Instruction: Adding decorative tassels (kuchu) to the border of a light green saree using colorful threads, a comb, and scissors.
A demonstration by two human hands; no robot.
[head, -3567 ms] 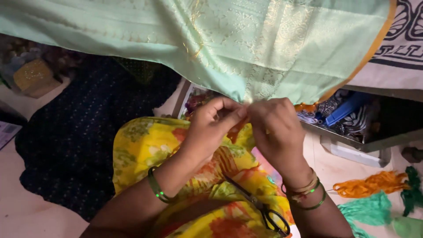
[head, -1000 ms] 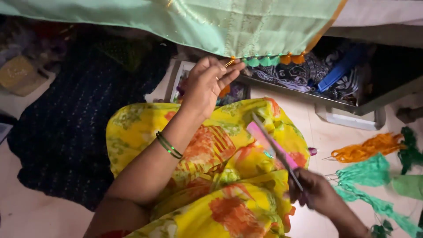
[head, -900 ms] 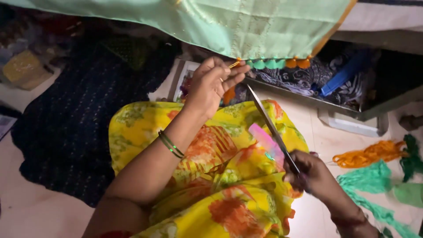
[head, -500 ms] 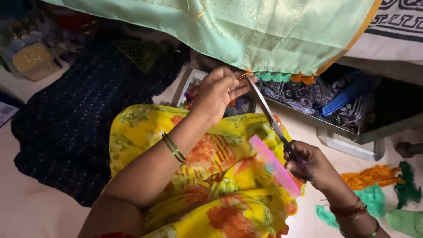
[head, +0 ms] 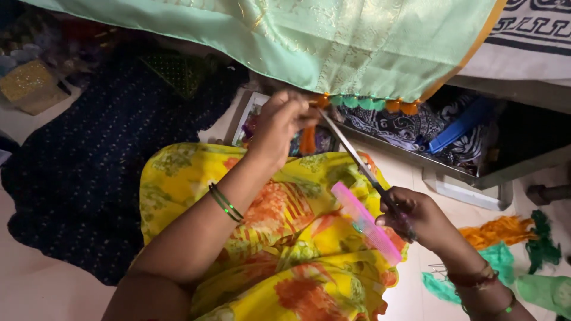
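A pale green silk cloth (head: 333, 41) with an orange border hangs across the top. Small orange and green tassels (head: 369, 104) line its lower edge. My left hand (head: 282, 122) pinches an orange tassel (head: 308, 138) at that edge. My right hand (head: 416, 217) grips the handles of long scissors (head: 351, 151), whose blades point up to the tassel beside my left fingers. A pink comb (head: 366, 223) lies on my yellow flowered lap (head: 279, 238) just left of my right hand.
A dark blue dotted cloth (head: 89, 166) covers the floor at left. A metal tray (head: 470, 172) with printed fabric and a blue object sits under the hanging cloth. Orange threads (head: 499, 229) and green threads (head: 535, 279) lie on the floor at right.
My right hand picked up the scissors from my lap and raised them to the tassel held by my left hand. The view shifted slightly.
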